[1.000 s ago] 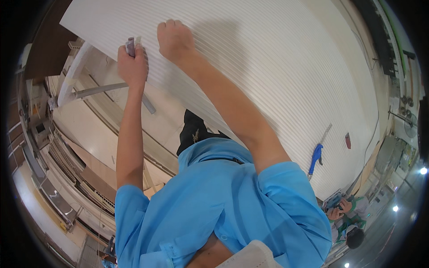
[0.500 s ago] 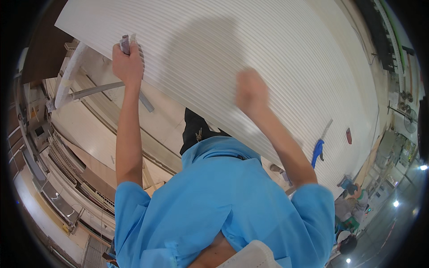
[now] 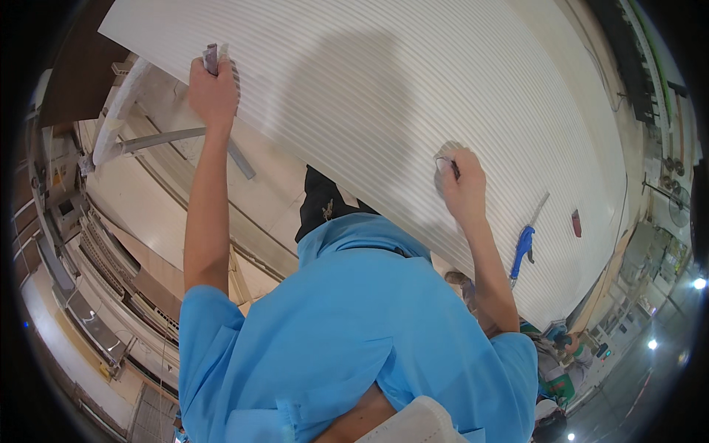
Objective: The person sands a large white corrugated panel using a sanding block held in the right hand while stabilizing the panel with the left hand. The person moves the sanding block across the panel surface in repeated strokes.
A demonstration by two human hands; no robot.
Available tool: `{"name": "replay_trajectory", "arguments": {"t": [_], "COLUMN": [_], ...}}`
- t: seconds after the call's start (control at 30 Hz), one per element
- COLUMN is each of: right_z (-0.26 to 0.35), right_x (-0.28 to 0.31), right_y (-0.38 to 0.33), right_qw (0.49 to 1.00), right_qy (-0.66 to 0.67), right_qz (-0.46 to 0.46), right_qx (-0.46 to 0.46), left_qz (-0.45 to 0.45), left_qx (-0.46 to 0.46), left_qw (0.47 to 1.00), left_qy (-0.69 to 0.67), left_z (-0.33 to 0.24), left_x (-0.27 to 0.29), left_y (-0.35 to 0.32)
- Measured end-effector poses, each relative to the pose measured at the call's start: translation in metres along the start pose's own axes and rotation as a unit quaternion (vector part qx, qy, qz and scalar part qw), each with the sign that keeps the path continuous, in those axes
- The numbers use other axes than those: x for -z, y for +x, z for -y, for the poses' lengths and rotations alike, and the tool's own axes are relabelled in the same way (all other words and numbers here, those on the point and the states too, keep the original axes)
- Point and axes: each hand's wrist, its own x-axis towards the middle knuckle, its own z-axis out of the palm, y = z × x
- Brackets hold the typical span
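A large white panel [image 3: 332,111] with fine parallel ridges lies slanted in front of me. Over its near left edge, my left hand [image 3: 214,96] is closed around a small dark reddish block [image 3: 212,59] with pale, thin material about it. My right hand [image 3: 465,188] is closed above the middle of the panel, near its near edge. From its fingers shows a crumpled pale piece [image 3: 445,153], with something dark beside it that I cannot make out. To the right of that hand, a blue-handled tool [image 3: 523,247] with a long grey nozzle rests on the panel.
A dark red block [image 3: 577,223] lies on the panel's right part. Grey tubing [image 3: 164,138] and long strips [image 3: 133,310] are at the left. A co-worker [image 3: 565,362] is beyond the panel at the lower right, and a fan [image 3: 678,204] stands far right.
My right hand, blurred before, has moved to the right and nearer to me, and the pale piece in it now shows. My left hand has shifted slightly farther away, still gripping the block.
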Motion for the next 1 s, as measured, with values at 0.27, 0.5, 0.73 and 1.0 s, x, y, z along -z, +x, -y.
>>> {"name": "replay_trajectory", "arguments": {"t": [0.27,0.5,0.73,1.0], "right_z": [0.021,0.036,0.164,0.087], "right_x": [-0.016,-0.058,-0.181,-0.103], "right_y": [0.010,0.031,0.193,0.074], "right_qw": [1.000,0.983,0.979,0.983], "right_qy": [0.028,-0.127,-0.039,-0.154], "right_qz": [0.003,-0.053,-0.057,-0.071], "right_qx": [0.006,0.120,0.189,0.072], "left_qz": [-0.006,0.001,0.015,0.106], "left_qx": [-0.001,-0.001,-0.042,-0.063], "left_qw": [1.000,1.000,0.999,0.987], "left_qy": [0.002,-0.011,-0.026,-0.101], "left_z": [0.000,0.002,0.002,0.037], "left_x": [0.000,0.000,0.004,0.025], "left_y": [0.000,0.003,0.003,0.077]}}
